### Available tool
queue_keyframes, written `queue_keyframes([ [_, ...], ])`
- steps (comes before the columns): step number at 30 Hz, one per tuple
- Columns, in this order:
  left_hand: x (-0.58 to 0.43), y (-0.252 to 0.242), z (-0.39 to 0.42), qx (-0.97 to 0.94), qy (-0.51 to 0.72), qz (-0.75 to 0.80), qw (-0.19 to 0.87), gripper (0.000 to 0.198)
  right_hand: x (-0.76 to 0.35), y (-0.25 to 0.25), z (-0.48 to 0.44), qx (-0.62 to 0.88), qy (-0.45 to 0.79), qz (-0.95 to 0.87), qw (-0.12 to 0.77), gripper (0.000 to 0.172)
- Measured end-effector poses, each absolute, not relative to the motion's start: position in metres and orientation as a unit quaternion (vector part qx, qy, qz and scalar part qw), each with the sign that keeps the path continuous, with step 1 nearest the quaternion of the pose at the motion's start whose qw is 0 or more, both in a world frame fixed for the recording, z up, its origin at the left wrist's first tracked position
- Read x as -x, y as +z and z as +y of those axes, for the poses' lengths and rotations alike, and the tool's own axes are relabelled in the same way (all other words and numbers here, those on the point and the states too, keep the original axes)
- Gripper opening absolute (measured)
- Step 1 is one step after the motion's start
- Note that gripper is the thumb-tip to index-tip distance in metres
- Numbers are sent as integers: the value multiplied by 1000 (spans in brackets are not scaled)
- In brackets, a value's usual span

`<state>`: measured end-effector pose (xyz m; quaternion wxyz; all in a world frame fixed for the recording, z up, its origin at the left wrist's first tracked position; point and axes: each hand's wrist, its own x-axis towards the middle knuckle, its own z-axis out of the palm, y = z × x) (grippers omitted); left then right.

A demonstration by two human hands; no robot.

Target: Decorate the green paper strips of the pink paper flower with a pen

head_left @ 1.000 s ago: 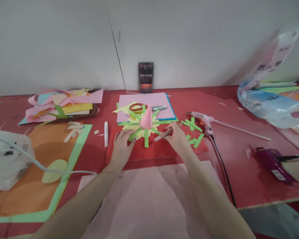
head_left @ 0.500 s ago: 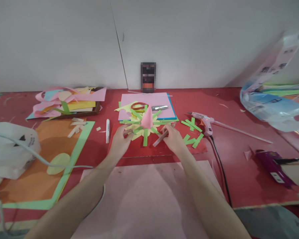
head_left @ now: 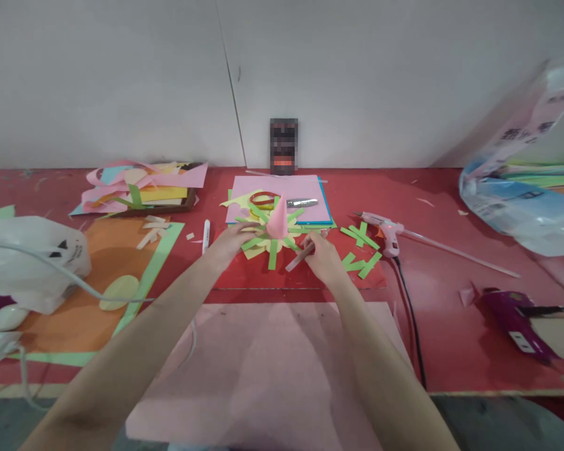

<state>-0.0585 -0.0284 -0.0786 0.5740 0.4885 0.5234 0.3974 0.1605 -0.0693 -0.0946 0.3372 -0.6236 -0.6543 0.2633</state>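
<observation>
- Red bench point(head_left: 432, 250) is extending along a pale wall point(head_left: 145, 81), with a dark, blurred-out upright object point(head_left: 284, 150) standing at its back edge.
- Paper flower point(head_left: 275, 242), central, is lying over a red sheet point(head_left: 263, 280); its pink cone point(head_left: 277, 219) is pointing upward, and green arms point(head_left: 272, 258) are radiating over yellow petals.
- Left grip point(head_left: 232, 244) is reaching to the flower's left side, its fingertips meeting the paper there; whether they are pinching it or only resting on it, one cannot tell.
- Right grip point(head_left: 323, 257) is grasping a pale strip point(head_left: 292, 264) between thumb and fingers, the strip's free end slanting toward the lower left, just beside the flower.
- Loose green strips point(head_left: 361, 234) are lying right of the right grip, some crossing one another.
- Red-handled scissors point(head_left: 303, 203) are resting behind the cone on a pink sheet point(head_left: 244, 186).
- Pink glue gun point(head_left: 390, 235) is lying beyond the loose strips, a long translucent stick point(head_left: 455, 252) extending from its rear.
- White pen point(head_left: 205, 237) is lying near the left grip, and a purple device point(head_left: 512, 319) is occupying the far right.
</observation>
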Motion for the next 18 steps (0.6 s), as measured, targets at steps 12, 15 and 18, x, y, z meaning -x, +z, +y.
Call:
queue_keyframes([
  [12,44,-92,-32,-598,361,544,465,48,-161,-87,-73,640,247,-648,331,16],
  [15,40,-94,-32,-633,346,555,414,44,-164,-85,-73,665,224,-633,326,15],
  [18,36,-92,-34,-678,323,562,346,39,-167,-85,-71,674,212,-623,336,15],
])
